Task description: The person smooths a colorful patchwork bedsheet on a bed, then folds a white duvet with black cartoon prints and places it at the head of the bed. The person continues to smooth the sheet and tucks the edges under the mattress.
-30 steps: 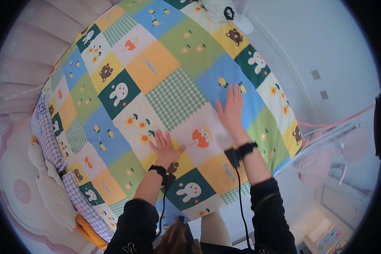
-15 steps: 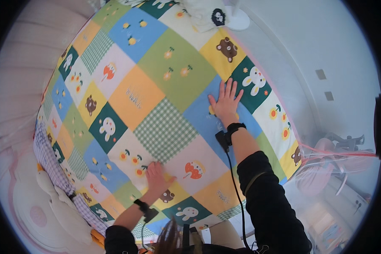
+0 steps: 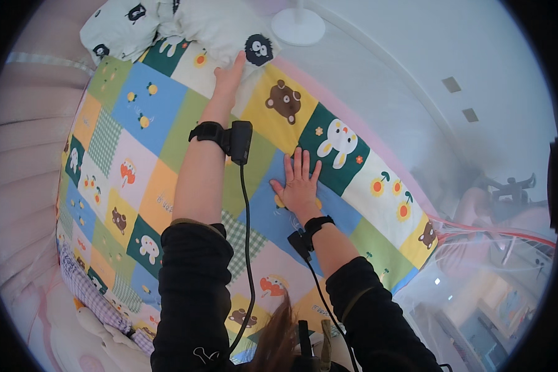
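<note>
A patchwork bedsheet [image 3: 152, 149] of colourful squares with bears, rabbits and flowers covers the bed. My left hand [image 3: 229, 75] reaches to the far end, against the white bedding [image 3: 211, 31] with black fuzzy faces. Its thumb and a stretched finger stand apart; the other fingers are hard to make out. Palm down, my right hand [image 3: 301, 188] lies flat on a blue square beside the dark green rabbit square, fingers spread. Each wrist wears a black strap with a small cabled box.
A round white base [image 3: 298, 26] stands past the bed's far edge, near the white wall [image 3: 415, 37]. Pink padding [image 3: 34, 142] lines the left side. Purple checked fabric [image 3: 90, 297] lies at the lower left. Pink netting cord [image 3: 477, 226] runs off the right corner.
My left hand has moved from the near part of the sheet to the white bedding at the far end. The view has shifted; my right hand stays flat on the blue square.
</note>
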### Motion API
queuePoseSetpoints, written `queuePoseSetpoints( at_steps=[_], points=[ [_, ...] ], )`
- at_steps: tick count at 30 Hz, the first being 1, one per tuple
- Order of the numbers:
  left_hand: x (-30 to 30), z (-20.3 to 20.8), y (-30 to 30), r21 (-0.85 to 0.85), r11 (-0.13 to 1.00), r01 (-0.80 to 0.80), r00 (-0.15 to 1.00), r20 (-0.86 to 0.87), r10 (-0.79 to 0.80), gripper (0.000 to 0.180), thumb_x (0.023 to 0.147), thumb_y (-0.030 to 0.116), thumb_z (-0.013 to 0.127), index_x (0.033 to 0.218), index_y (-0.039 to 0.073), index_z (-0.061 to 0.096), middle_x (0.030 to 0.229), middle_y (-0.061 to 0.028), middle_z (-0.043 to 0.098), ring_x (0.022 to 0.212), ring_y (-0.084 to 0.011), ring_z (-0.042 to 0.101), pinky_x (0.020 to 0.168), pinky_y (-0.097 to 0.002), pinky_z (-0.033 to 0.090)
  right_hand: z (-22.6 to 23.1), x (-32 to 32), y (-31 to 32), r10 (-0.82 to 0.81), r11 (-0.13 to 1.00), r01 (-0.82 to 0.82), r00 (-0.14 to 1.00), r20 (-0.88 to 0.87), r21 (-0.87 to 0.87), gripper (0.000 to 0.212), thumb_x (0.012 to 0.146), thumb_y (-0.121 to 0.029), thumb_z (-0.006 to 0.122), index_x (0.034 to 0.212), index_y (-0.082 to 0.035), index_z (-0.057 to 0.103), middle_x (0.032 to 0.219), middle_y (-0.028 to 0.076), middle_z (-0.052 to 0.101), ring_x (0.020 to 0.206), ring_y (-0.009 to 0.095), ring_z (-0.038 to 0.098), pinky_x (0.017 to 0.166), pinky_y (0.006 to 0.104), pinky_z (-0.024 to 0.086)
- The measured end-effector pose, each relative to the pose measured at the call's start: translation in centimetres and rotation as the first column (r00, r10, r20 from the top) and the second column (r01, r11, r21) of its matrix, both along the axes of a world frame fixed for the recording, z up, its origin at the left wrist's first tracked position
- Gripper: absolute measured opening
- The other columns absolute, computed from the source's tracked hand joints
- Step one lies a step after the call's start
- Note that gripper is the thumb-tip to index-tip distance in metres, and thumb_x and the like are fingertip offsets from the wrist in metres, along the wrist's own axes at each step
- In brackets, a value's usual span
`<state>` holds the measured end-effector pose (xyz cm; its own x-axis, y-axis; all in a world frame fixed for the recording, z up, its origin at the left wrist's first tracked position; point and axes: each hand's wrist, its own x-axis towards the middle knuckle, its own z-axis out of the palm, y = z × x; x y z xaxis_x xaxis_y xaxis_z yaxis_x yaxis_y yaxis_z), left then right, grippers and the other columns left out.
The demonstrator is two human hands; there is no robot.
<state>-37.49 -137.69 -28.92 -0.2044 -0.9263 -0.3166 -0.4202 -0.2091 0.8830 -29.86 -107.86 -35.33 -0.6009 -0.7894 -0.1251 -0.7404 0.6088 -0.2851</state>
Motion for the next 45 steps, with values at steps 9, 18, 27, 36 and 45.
queuePoseSetpoints(
  at_steps=[9,18,27,36,45],
  points=[
    [6.8,-0.8,-2.2,-0.089,0.988,0.129,0.966,-0.216,-0.145,0.034,0.087,0.023,0.046,0.106,-0.003,0.055,0.095,-0.0130,0.060,0.085,-0.0187,0.052,0.075,-0.0327,0.042,0.2,0.1,0.0,-0.005,1.000,0.006,1.000,-0.011,0.011,0.080,0.082,-0.057,0.048,0.142,-0.009,0.028,0.151,0.015,0.012,0.141,0.030,0.004,0.109,0.0577,-0.001],
    [42.7,4.4,12.7,-0.065,0.998,-0.010,0.944,0.329,0.031,0.040,0.093,0.022,0.037,0.119,-0.007,0.049,0.109,-0.0167,0.057,0.104,-0.0200,0.051,0.092,-0.0295,0.037,-0.3,0.7,-0.3,0.050,0.986,0.004,0.948,-0.316,0.166,0.078,0.086,-0.061,0.035,0.144,-0.010,0.025,0.152,0.015,0.009,0.141,0.030,0.005,0.108,0.0591,-0.003],
    [67.9,11.4,44.4,0.142,0.984,0.103,0.936,0.322,-0.145,0.036,0.096,0.018,0.031,0.116,-0.002,0.052,0.111,-0.0221,0.059,0.108,-0.0348,0.054,0.094,-0.0391,0.040,4.6,3.7,2.4,0.199,0.960,-0.139,0.949,-0.243,0.244,0.075,0.085,-0.053,0.043,0.141,-0.006,0.027,0.148,0.020,0.019,0.138,0.036,0.015,0.107,0.0589,0.009],
    [71.9,10.2,72.7,0.596,0.801,0.058,0.942,0.233,-0.242,0.033,0.089,0.014,0.038,0.113,-0.001,0.054,0.107,-0.0226,0.060,0.106,-0.0358,0.055,0.092,-0.0393,0.042,10.7,29.5,21.3,0.261,0.946,-0.247,0.193,0.946,-0.211,0.065,0.089,-0.021,0.056,0.139,0.001,0.022,0.138,0.018,0.037,0.129,0.027,0.035,0.106,0.0368,0.028],
    [74.2,9.1,75.8,0.154,0.970,-0.187,0.972,0.171,0.161,0.031,0.089,0.009,0.052,0.118,-0.001,0.044,0.101,-0.0125,0.055,0.075,-0.0191,0.055,0.069,-0.0327,0.046,20.8,39.3,21.4,0.563,0.795,-0.041,0.421,0.711,-0.605,0.027,0.087,-0.012,0.050,0.110,0.003,0.054,0.100,0.017,0.063,0.094,0.029,0.059,0.081,0.0374,0.046]
  ],
)
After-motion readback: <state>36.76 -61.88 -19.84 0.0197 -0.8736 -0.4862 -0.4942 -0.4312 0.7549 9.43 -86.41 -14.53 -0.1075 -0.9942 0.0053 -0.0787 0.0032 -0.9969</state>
